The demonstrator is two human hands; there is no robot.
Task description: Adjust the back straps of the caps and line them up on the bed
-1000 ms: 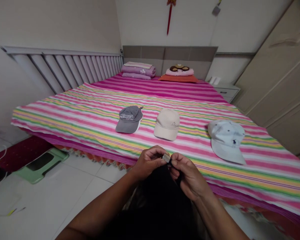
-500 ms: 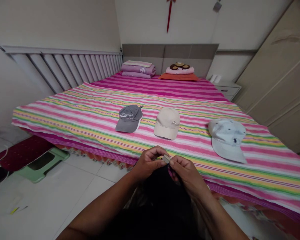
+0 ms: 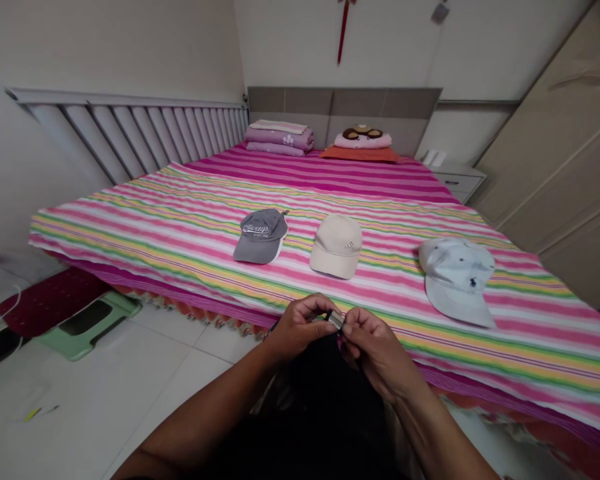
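Between my two hands, just off the bed's near edge, is a small flat silver metal piece point(image 3: 336, 319) with a dark band and a bit of purple by it; its exact kind cannot be made out. My left hand point(image 3: 299, 328) pinches one end with thumb and forefinger. On the other end, my right hand point(image 3: 375, 343) is closed, its fingers partly covering the dark and purple part. Beyond them, a grey cap point(image 3: 261, 237), a beige cap point(image 3: 337, 245) and a pale blue cap point(image 3: 457, 280) lie on the striped bedspread point(image 3: 190, 247).
Folded purple bedding point(image 3: 280, 139) and a pink and orange stack point(image 3: 363, 150) rest by the headboard point(image 3: 340, 113). On the floor at left are a green stool point(image 3: 87, 330) and a dark red seat point(image 3: 50, 300). A white nightstand point(image 3: 457, 179) stands at far right.
My hands still grip the metal piece, which has tilted slightly, and a dark edge now shows beside it. The view has shifted a little; the caps lie as before.
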